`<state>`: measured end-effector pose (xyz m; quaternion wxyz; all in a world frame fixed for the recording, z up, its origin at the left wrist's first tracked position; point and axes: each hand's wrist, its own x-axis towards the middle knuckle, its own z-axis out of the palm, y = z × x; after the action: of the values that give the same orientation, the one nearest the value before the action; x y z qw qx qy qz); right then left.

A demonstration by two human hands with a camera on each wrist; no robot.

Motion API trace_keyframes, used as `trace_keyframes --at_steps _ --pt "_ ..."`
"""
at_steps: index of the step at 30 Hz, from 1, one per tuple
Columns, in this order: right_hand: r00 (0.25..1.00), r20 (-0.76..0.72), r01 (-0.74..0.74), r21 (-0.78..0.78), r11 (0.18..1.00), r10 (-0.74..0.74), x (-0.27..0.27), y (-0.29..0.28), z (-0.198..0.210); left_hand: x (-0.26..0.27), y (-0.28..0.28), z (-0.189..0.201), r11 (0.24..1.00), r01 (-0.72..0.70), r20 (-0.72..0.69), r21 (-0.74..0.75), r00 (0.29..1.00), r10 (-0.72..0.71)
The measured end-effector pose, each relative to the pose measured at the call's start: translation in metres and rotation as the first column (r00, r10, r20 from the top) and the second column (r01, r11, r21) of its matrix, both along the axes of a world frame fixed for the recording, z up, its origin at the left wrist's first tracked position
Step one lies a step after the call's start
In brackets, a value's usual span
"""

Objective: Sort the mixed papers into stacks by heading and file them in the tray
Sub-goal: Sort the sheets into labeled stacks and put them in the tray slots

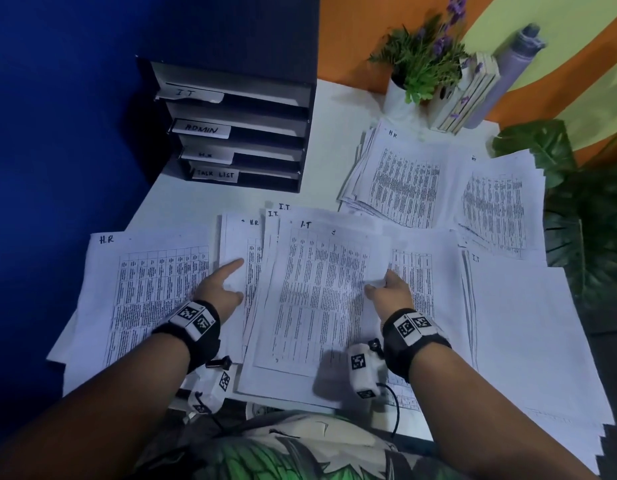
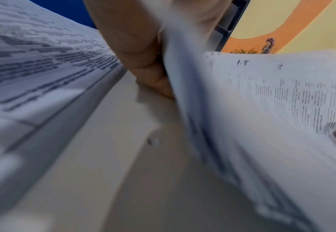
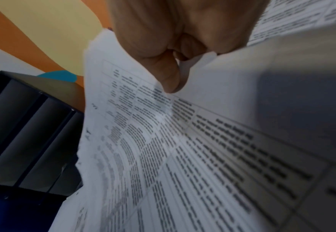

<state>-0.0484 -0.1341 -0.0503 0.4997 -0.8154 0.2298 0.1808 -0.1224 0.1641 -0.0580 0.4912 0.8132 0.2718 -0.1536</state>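
A white tabletop (image 1: 327, 109) is spread with printed papers, seen from above, in about six loose piles. One pile at the near left is headed H.R (image 1: 144, 289), a second H.R sheet (image 1: 237, 244) lies beside it, a raised middle bundle is headed I.T (image 1: 314, 289), more sheets lie at the near right (image 1: 528, 341), and two piles sit further back on the right (image 1: 404, 181). At the back left stands a dark filing tray (image 1: 237, 126) with four slots, labelled I.T, ADMIN, H.R and TASK LIST. Two plants are visible: a small potted one (image 1: 421, 64) at the back and a large-leafed one (image 1: 577, 209) at the right edge. The left hand (image 1: 220, 289) has its forefinger stretched out over the second H.R sheet, while its other fingers curl under the left edge of the I.T bundle, grip closed on it. The right hand (image 1: 390, 289) pinches the bundle's right edge between thumb and fingers, grip tight on the paper, lifting it off the sheets below.
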Motion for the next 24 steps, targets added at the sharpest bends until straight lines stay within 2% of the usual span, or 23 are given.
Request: trace_keyframes --at_steps 4,7,12,18,21,24 --pt "1.0 -0.015 0.012 0.11 0.994 -0.01 -0.001 0.0 -0.004 -0.001 -0.005 0.005 0.996 -0.034 0.052 -0.082 0.998 0.038" --pt "1.0 0.001 -0.015 0.147 0.989 0.015 -0.001 0.003 -0.001 -0.002 -0.007 0.005 0.988 -0.079 0.037 -0.131 0.996 0.084" --pt "0.999 0.025 -0.027 0.172 0.985 0.023 -0.002 0.014 -0.001 -0.001 -0.004 0.001 0.997 -0.078 0.004 0.018 0.997 0.078" --pt "0.996 0.094 -0.004 0.061 0.998 -0.002 -0.001 0.009 -0.001 -0.002 0.006 -0.009 0.995 -0.085 0.011 0.06 0.996 0.084" --pt "0.997 0.075 0.027 0.05 0.998 -0.031 -0.001 0.005 -0.006 -0.005 0.007 -0.007 0.996 -0.06 -0.025 0.063 0.998 0.061" --pt "0.994 0.097 0.049 0.058 0.997 -0.055 -0.001 0.003 -0.004 -0.007 0.008 -0.006 0.996 -0.064 0.006 0.069 0.998 0.064"
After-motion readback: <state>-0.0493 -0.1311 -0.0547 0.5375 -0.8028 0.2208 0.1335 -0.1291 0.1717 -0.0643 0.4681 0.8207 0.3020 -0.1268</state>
